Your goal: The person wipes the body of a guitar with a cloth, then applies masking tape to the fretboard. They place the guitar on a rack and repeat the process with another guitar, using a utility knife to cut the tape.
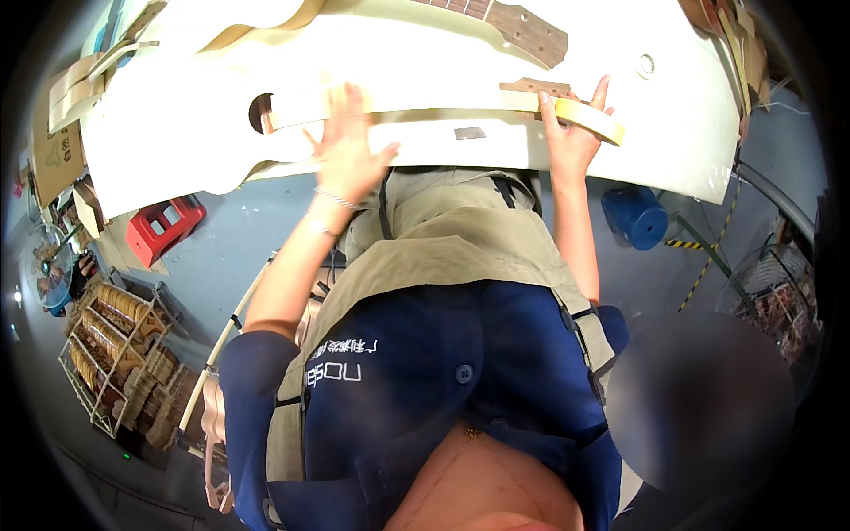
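Observation:
A guitar-shaped instrument with a round sound hole [262, 113] and a brown headstock [537, 86] lies across the bright white table. Along its neck runs a pale strip of masking tape [443, 103]. My left hand [345, 146] is over the strip near the sound hole, fingers spread and slightly blurred. By the headstock, my right hand [575, 137] grips a yellowish roll of masking tape [593, 120], its thumb on the near side and index finger stretched out. Between my hands lies a small dark rectangular piece [470, 134].
A second neck with a brown headstock [531, 35] lies at the far edge. A small ring [647, 65] is at the right of the table [691, 142]. Below stand a red stool [166, 230] and a blue stool [635, 217]. A rack of wooden parts [124, 354] stands lower left.

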The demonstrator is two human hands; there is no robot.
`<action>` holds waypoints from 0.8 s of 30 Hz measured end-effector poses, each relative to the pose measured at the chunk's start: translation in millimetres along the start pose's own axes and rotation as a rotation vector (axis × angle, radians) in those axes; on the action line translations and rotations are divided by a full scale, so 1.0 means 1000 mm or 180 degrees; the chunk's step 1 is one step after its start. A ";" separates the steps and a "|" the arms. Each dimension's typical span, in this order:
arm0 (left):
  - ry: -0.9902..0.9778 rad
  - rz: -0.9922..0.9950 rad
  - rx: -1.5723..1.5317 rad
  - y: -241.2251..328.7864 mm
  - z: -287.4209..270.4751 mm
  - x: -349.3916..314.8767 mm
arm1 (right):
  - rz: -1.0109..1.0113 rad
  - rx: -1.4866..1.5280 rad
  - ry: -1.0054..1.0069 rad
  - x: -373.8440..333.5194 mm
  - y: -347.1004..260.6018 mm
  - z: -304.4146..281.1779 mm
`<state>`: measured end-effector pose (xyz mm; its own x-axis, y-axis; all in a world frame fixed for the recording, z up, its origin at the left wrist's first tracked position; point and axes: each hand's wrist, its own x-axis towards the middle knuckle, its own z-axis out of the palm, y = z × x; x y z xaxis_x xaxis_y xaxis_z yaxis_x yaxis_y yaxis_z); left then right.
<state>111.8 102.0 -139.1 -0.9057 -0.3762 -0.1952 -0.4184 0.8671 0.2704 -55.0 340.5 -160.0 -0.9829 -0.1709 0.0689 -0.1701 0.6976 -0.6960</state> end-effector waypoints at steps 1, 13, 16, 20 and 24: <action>-0.0179 0.0280 -0.0150 0.024 0.011 0.005 | -0.0151 -0.0045 0.0073 0.000 0.005 0.002; 0.0370 0.1169 0.0625 0.076 0.041 0.008 | -0.0234 0.0491 0.0025 -0.003 0.015 0.013; -0.0148 0.0875 -0.0435 0.082 0.020 0.012 | -0.0207 0.0586 0.0041 -0.004 0.016 0.014; -0.0100 0.0079 -0.2887 0.098 0.015 0.024 | -0.0264 0.0503 0.0013 -0.003 0.016 0.014; -0.0137 -0.0252 -0.3753 0.107 0.019 0.038 | -0.0282 0.0452 -0.0012 -0.002 0.018 0.013</action>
<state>34.0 186.5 -135.6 -0.8809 -0.3844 -0.2760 -0.2975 -0.0037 0.9547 -54.7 344.8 -181.8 -0.9641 -0.2303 0.1319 -0.2441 0.5744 -0.7813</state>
